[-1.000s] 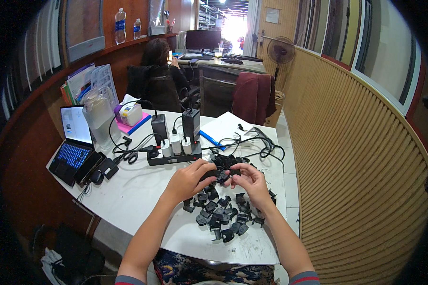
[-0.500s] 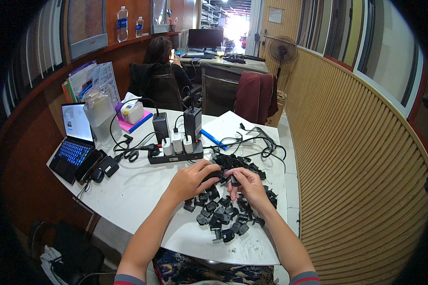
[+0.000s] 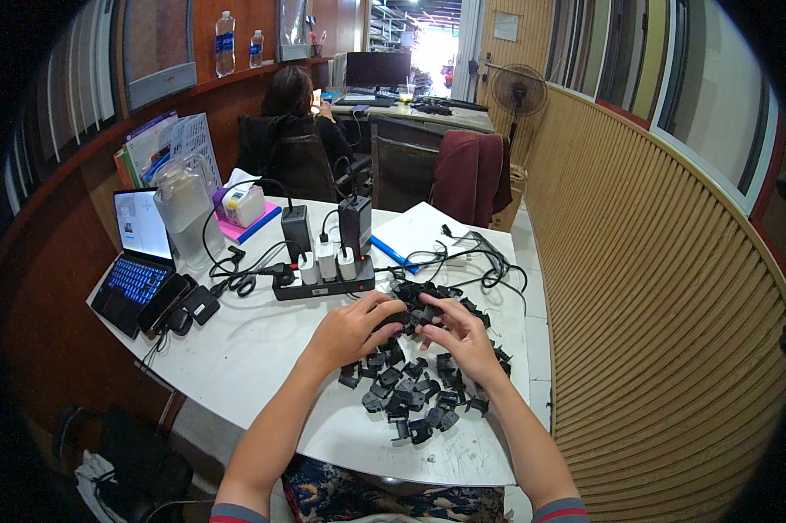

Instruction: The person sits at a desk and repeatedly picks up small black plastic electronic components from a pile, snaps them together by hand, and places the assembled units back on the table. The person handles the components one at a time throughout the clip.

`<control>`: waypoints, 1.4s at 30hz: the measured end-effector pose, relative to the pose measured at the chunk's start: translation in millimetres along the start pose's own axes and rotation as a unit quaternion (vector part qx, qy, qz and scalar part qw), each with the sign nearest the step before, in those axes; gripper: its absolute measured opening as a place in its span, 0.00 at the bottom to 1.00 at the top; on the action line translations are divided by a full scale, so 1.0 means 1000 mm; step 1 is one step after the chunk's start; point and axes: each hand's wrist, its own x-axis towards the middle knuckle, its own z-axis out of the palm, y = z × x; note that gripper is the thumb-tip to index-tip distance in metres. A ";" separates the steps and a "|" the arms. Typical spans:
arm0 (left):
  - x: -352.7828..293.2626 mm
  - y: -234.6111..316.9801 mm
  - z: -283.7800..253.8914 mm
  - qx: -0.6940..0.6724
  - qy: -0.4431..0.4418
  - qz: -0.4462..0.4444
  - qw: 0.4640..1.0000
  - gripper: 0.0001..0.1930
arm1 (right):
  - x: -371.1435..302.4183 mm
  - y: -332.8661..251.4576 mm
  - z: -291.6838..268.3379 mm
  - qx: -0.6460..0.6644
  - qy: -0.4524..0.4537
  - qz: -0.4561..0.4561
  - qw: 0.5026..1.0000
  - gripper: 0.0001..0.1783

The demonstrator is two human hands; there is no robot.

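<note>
The left hand (image 3: 351, 335) has its thumb and fingers closed on a black plastic piece (image 3: 396, 319), just over the near side of the far heap (image 3: 477, 315). Opposite it, the right hand (image 3: 464, 342) stands with thumb and fingertips apart around another dark part (image 3: 425, 315) — partly hidden among similar pieces, so I cannot tell whether it is gripped. Only a narrow gap separates the two hands.

Between the forearms lies a looser scatter of black clips or brackets (image 3: 408, 398), its lowest pieces near the front edge of the white table (image 3: 262, 362). A few parts beyond the right hand sit near the table's right edge; past that runs a strip of floor, then the slatted wall (image 3: 654, 305).

Forward, room is tight: a power strip (image 3: 315, 290) with white chargers (image 3: 325, 260) stands just beyond the left hand, and looped black cables (image 3: 496, 272) spread behind the heap. To the left there is more space — a broad stretch of tabletop reaches from the left forearm toward the laptop (image 3: 133, 292) by the left edge.
</note>
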 end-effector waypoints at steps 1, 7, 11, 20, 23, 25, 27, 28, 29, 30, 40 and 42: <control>0.000 0.000 0.000 0.001 -0.001 0.003 1.000 0.17 | 0.000 0.002 0.001 -0.046 0.017 -0.031 0.998 0.31; 0.001 0.000 0.003 -0.002 0.018 0.022 1.000 0.16 | -0.003 0.010 0.006 0.051 0.052 0.019 0.997 0.26; 0.002 0.001 0.002 -0.004 0.014 0.031 0.999 0.15 | -0.001 0.011 0.006 0.090 0.040 0.011 0.995 0.24; -0.001 0.006 0.007 -0.111 0.060 0.030 0.992 0.15 | -0.003 0.012 0.004 0.098 0.022 0.026 0.995 0.22; -0.002 0.007 0.007 -0.115 0.056 0.031 0.991 0.15 | -0.003 0.016 0.004 0.083 0.036 0.012 0.996 0.22; -0.003 0.008 0.005 -0.108 0.033 0.031 0.993 0.15 | -0.002 0.019 0.002 0.049 0.041 0.008 0.998 0.23; -0.002 0.009 0.006 -0.121 0.034 0.033 0.992 0.15 | -0.003 0.021 -0.001 0.055 0.031 0.036 0.997 0.23; 0.000 0.010 0.007 -0.137 0.046 0.035 0.989 0.15 | -0.002 0.021 -0.002 0.051 0.032 0.059 0.996 0.23; 0.000 0.011 0.008 -0.154 0.055 0.035 0.986 0.15 | -0.002 0.021 -0.005 0.066 0.035 0.074 0.994 0.25; 0.000 0.012 0.008 -0.156 0.056 0.031 0.986 0.14 | -0.002 0.021 -0.007 0.057 0.029 0.070 0.995 0.25; 0.001 0.016 0.009 -0.168 0.047 0.003 0.985 0.18 | -0.004 0.013 -0.009 0.015 0.053 0.082 0.995 0.21; 0.001 0.018 0.007 -0.162 0.045 -0.004 0.986 0.18 | -0.004 0.010 -0.007 0.010 0.055 0.065 0.996 0.22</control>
